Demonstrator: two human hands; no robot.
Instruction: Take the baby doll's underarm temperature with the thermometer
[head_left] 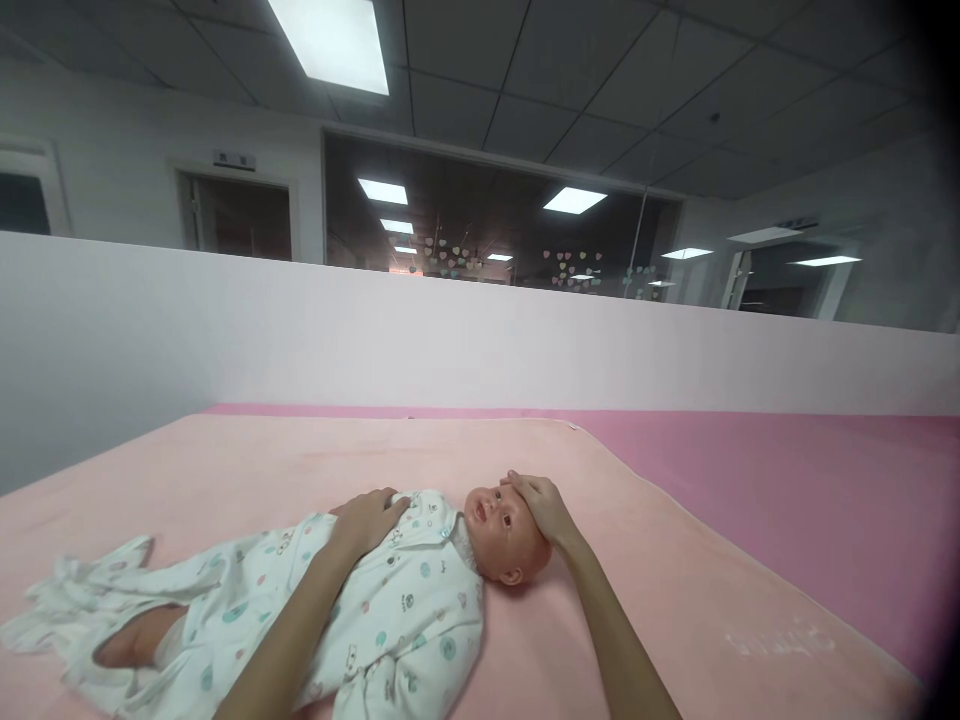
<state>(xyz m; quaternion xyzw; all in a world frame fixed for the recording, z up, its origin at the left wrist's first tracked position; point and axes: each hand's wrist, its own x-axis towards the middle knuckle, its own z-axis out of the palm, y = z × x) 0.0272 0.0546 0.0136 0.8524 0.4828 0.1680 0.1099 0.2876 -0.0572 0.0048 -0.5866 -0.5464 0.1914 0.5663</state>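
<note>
A baby doll (491,535) lies on its back on a pink blanket (300,455), its head toward the right. It wears a white romper (409,610) printed with small coloured figures, and a bare leg (142,637) shows through an opening at the lower left. My left hand (367,520) rests on the doll's chest with the fingers laid out flat over the cloth. Against the top of the doll's head and forehead lies my right hand (541,505), palm down, fingers extended. Neither hand grips anything.
Behind the blanket runs a low white partition wall (465,345). A darker pink mat (787,480) borders the blanket on the right. Beyond the wall are a large window (495,220) with heart stickers, a doorway (244,215) and ceiling lights.
</note>
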